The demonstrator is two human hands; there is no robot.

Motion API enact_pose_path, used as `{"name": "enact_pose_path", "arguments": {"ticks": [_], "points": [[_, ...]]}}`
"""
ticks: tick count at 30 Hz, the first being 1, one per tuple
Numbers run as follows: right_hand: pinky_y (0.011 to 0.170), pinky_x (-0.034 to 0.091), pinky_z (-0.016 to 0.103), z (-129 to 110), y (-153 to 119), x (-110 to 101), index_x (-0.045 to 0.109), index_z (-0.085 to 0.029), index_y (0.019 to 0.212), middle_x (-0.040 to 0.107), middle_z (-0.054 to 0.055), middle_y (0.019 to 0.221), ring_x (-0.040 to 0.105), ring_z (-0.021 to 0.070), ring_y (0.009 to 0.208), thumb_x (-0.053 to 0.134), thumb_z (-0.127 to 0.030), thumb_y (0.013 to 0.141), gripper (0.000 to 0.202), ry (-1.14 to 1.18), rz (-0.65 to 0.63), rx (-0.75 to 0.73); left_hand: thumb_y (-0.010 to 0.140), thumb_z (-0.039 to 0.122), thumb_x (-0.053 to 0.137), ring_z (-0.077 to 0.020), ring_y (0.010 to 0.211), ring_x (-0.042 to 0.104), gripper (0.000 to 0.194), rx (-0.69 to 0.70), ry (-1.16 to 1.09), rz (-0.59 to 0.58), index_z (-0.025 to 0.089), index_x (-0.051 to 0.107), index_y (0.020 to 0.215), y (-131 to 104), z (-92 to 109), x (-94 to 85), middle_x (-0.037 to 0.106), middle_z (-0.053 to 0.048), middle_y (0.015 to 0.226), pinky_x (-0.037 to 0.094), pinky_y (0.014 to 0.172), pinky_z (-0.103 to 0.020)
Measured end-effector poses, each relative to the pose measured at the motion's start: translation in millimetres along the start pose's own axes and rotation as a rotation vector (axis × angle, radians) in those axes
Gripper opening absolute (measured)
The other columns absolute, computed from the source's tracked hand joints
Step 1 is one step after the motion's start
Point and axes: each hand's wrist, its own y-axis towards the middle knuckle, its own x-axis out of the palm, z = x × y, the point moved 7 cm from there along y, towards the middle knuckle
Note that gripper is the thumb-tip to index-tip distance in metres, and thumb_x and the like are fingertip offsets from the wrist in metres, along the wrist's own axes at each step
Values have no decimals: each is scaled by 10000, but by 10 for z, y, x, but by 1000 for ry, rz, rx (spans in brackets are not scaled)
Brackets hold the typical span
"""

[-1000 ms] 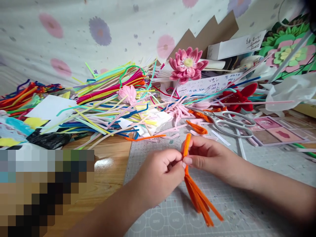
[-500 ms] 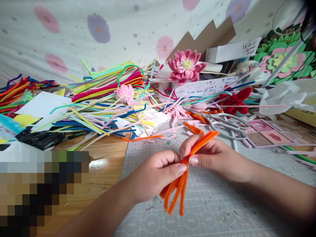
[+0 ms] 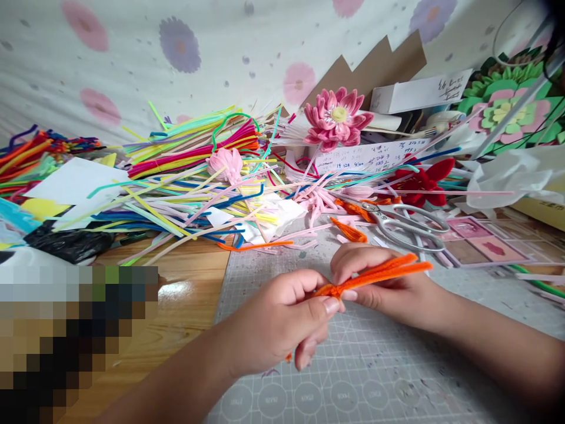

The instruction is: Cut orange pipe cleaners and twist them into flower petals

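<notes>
Above the grey cutting mat (image 3: 353, 365), both hands grip one bundle of orange pipe cleaners (image 3: 392, 272). My left hand (image 3: 293, 315) pinches it at a twisted joint between thumb and fingers, and the lower strands are mostly hidden behind that hand. Two fuzzy ends stick out to the right, across the fingers of my right hand (image 3: 382, 280), whose thumb and fingertips are closed on the bundle by the joint. Just behind the hands lie orange petal-shaped pieces (image 3: 348, 229) and a pair of silver-handled scissors (image 3: 412, 227).
A heap of coloured pipe cleaners (image 3: 176, 200) spreads across the back left. A pink fuzzy flower (image 3: 338, 115) stands at the back, with a red flower (image 3: 426, 182) to its right. At right lies a makeup palette (image 3: 489, 238). Wooden tabletop (image 3: 189, 312) shows left of the mat.
The orange bundle has turned: its lower strands, hanging in view before, are now behind my left hand. The upper ends point further right and have spread into two.
</notes>
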Motion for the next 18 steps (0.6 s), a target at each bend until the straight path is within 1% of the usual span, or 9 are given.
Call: {"name": "enact_pose_path", "arguments": {"ticks": [5,7,8,10,12,13,15,16,18], "points": [[636,427,253,0,-13,29,578,-167,768,541,18,711,520,124,698,574,-132,756,37,113,-22,20,837,293,374,-34,341,324,181,-9,74,-45,165,493,790,-31,24,55,373,93,434,295,393,-164],[596,415,236,50,-21,62,566,-160,750,531,10,687,515,112,658,575,-162,762,16,256,-13,110,839,302,350,-45,357,319,199,-5,194,-28,170,491,792,-57,57,60,349,87,457,286,393,-174],[572,404,225,92,-28,92,556,-155,735,526,3,664,509,103,628,578,-188,765,49,342,-12,182,839,307,345,-53,380,328,211,21,311,-3,175,495,772,-75,93,51,343,79,473,276,400,-183],[529,377,207,184,-55,182,534,-141,690,509,-15,602,481,82,552,593,-244,756,137,498,-33,352,836,301,352,-74,454,360,234,131,642,73,179,498,700,-124,215,29,363,55,513,247,435,-208],[504,354,198,248,-87,272,519,-127,649,490,-29,564,447,65,498,631,-282,720,204,577,-78,495,827,257,373,-88,509,364,236,259,962,124,174,485,637,-180,330,49,404,35,554,212,466,-234],[499,347,196,265,-100,301,517,-122,638,484,-33,558,436,59,485,646,-290,704,222,585,-100,541,821,236,381,-92,522,361,230,297,1061,139,172,476,621,-200,359,60,420,29,568,201,474,-242],[507,346,196,267,-102,319,520,-118,637,488,-32,567,439,60,497,651,-287,699,223,569,-125,560,814,235,389,-93,521,360,232,282,1075,145,171,452,600,-202,351,51,419,27,565,198,470,-238],[520,350,198,253,-92,308,522,-119,643,497,-28,575,450,65,518,642,-281,711,213,556,-120,533,816,257,386,-91,508,361,242,232,990,142,173,437,595,-186,317,32,403,32,548,205,458,-227],[553,361,204,217,-65,266,524,-125,662,521,-19,592,475,78,567,615,-266,741,185,551,-88,452,826,314,363,-83,471,371,249,101,695,116,182,416,622,-137,206,4,379,46,513,244,434,-195]]}}
